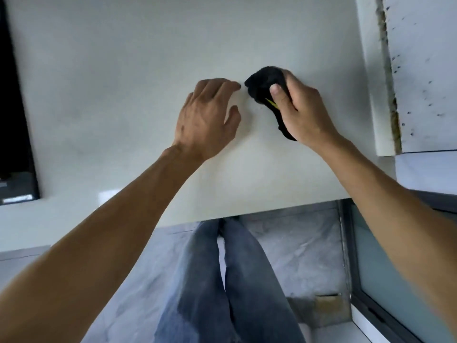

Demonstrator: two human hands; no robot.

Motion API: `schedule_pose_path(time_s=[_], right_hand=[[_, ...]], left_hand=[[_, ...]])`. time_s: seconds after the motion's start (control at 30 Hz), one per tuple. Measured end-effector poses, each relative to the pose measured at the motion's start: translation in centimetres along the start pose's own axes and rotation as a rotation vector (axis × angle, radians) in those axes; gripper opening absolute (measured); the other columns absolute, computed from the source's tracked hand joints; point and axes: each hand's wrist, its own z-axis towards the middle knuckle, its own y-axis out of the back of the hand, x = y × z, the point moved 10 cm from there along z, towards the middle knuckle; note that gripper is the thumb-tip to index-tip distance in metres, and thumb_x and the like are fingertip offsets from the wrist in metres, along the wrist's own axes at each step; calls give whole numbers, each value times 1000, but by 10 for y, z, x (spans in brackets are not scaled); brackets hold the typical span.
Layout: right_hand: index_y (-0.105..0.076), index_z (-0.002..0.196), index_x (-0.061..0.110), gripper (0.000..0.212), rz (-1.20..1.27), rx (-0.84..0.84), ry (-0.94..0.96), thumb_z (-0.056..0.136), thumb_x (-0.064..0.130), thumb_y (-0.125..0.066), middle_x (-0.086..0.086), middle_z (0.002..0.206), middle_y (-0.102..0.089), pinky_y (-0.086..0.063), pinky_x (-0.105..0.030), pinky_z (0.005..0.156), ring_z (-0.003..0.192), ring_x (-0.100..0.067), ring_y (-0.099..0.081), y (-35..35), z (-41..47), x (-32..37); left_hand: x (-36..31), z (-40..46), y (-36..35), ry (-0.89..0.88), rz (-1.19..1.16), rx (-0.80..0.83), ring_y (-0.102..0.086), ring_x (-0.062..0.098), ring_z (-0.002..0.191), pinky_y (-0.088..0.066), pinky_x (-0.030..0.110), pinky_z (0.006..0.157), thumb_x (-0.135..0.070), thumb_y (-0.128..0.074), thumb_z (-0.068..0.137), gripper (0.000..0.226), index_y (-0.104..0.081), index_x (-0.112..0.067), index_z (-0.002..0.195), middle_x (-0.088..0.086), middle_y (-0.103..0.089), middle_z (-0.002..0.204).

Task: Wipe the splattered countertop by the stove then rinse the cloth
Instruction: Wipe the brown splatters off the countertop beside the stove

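Observation:
A white countertop [123, 82] fills the upper part of the head view. My right hand [304, 112] grips a bunched black cloth [262, 81] with a small yellow mark, thumb on top, pressing it against the counter right of the middle. My left hand [207, 117] rests on the counter just left of the cloth, fingers loosely bent with the tips on the surface and nothing in them. A small gap separates its fingertips from the cloth.
A black stove top [12, 120] lies at the left edge of the counter. At the right stands a white wall [425, 70] with dark specks and a stained seam. The counter's front edge [247, 211] runs above my legs in jeans and a grey floor.

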Motion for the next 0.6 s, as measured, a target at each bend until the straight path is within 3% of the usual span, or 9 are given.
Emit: schedule_pose_path(time_s=[0.1, 0.2, 0.3, 0.43, 0.6], right_hand=[[-63, 136, 15, 33, 89, 58, -139, 112, 33, -47, 1, 112, -75, -48, -17, 86, 100, -8, -67, -11, -69, -3], [-69, 125, 19, 27, 187, 126, -334, 110, 35, -53, 6, 105, -76, -46, -7, 79, 93, 4, -67, -29, -137, -9], [-72, 120, 20, 24, 240, 161, -450, 108, 34, -58, 9, 106, -76, -47, -11, 84, 96, 5, -67, -46, -194, -8], [-72, 116, 24, 20, 218, 270, -518, 106, 37, -61, 10, 106, -76, -48, -14, 79, 94, 4, -68, -69, -244, -2], [-70, 111, 25, 15, 67, 468, -496, 100, 36, -70, 10, 100, -75, -51, -25, 79, 95, -9, -70, -95, -266, 1]], left_hand=[[10, -61, 12, 101, -88, 15, -70, 27, 114, -60, 44, 91, -25, -56, 102, 33, -70, -18, 131, 0, -75, 127], [22, -124, 18, 217, -179, 55, -73, 23, 85, -61, 44, 80, -23, -59, 102, 24, -75, -21, 120, -3, -79, 105], [32, -186, 14, 331, -204, 183, -74, 23, 87, -61, 43, 84, -23, -59, 101, 23, -76, -25, 117, -7, -79, 99], [49, -259, 11, 483, -198, 347, -74, 29, 106, -60, 45, 92, -31, -55, 103, 27, -74, -28, 120, -4, -80, 114], [73, -320, 19, 635, -182, 366, -73, 33, 101, -62, 47, 86, -34, -50, 106, 28, -72, -27, 120, 3, -79, 116]])
